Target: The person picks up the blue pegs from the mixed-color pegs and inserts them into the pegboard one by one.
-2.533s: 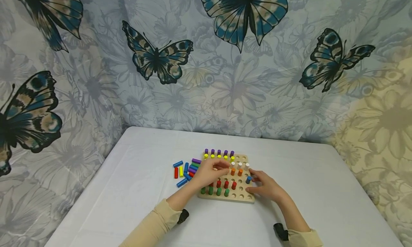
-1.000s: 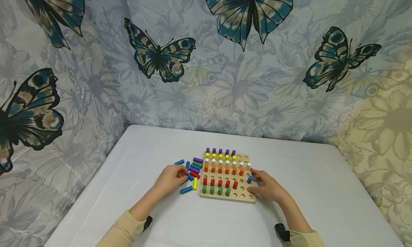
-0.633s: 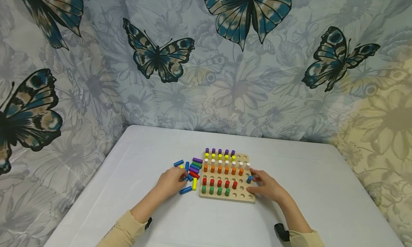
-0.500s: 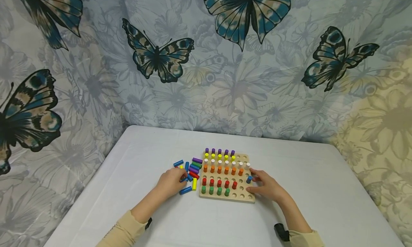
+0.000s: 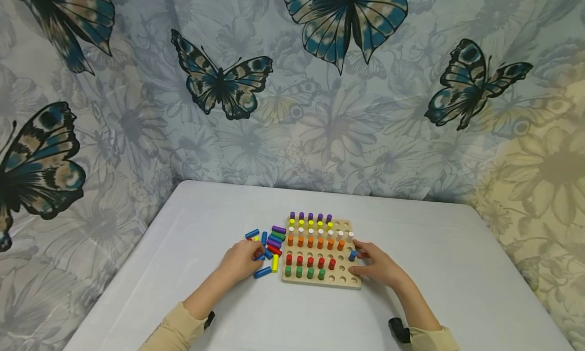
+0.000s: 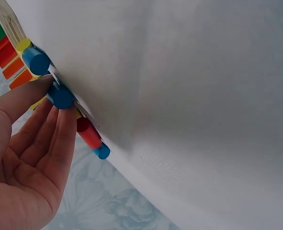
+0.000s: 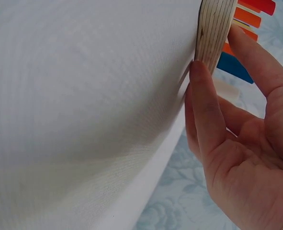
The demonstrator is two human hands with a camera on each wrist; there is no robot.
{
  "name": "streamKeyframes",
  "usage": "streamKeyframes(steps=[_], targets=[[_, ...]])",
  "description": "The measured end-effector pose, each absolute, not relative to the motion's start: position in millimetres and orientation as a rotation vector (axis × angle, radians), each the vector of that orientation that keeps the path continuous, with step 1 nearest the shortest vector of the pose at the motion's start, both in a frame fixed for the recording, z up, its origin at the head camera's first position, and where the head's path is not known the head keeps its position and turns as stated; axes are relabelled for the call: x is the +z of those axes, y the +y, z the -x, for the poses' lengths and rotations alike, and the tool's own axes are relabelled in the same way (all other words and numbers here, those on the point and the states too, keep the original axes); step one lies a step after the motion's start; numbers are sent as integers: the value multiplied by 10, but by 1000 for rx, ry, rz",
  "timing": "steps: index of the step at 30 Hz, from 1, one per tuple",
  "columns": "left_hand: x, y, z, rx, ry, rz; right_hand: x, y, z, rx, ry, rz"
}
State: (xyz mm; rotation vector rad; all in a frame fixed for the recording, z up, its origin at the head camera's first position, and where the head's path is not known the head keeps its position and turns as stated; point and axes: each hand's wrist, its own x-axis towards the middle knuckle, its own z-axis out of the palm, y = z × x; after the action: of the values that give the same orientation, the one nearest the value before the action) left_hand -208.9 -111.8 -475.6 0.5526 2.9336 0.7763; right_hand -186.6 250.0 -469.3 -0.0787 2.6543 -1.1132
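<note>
While the left hand (image 5: pixel 242 261) pinches a blue peg (image 6: pixel 61 97) in a narrow grip between thumb and fingertips, the right hand (image 5: pixel 379 263) rests against the right edge of a wooden board (image 5: pixel 320 282), its thumb and index finger wide apart. Whether the pinched peg touches the table (image 5: pixel 411 234) I cannot tell. On the board, from far to near, stand rows of purple pegs (image 5: pixel 311 217), yellow pegs (image 5: pixel 311 224), white pegs (image 5: pixel 291 231), orange pegs (image 5: pixel 310 243), red pegs (image 5: pixel 310 262) and green pegs (image 5: pixel 311 274). A lone blue peg stands upright near the right fingers. Loose pegs (image 5: pixel 274 244) of mixed colours lie between the left hand and the board, some partly hidden by that hand. Behind the table hangs a butterfly-patterned cloth (image 5: pixel 311 137).
</note>
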Motion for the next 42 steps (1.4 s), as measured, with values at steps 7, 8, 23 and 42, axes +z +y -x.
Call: streamKeyframes(steps=[7, 8, 23, 42], targets=[[-4758, -1148, 2090, 895, 2865, -552, -4694, 2497, 1861, -1098, 2669, 78], [-4755, -1149, 2088, 906, 2861, -555, -4694, 2497, 1860, -1098, 2669, 78], [-4712, -1131, 2081, 1198, 2800, -596, -4705, 2499, 1866, -1094, 2677, 72], [-4656, -960, 2104, 1481, 2716, -548, -4704, 2490, 1857, -1113, 2674, 65]])
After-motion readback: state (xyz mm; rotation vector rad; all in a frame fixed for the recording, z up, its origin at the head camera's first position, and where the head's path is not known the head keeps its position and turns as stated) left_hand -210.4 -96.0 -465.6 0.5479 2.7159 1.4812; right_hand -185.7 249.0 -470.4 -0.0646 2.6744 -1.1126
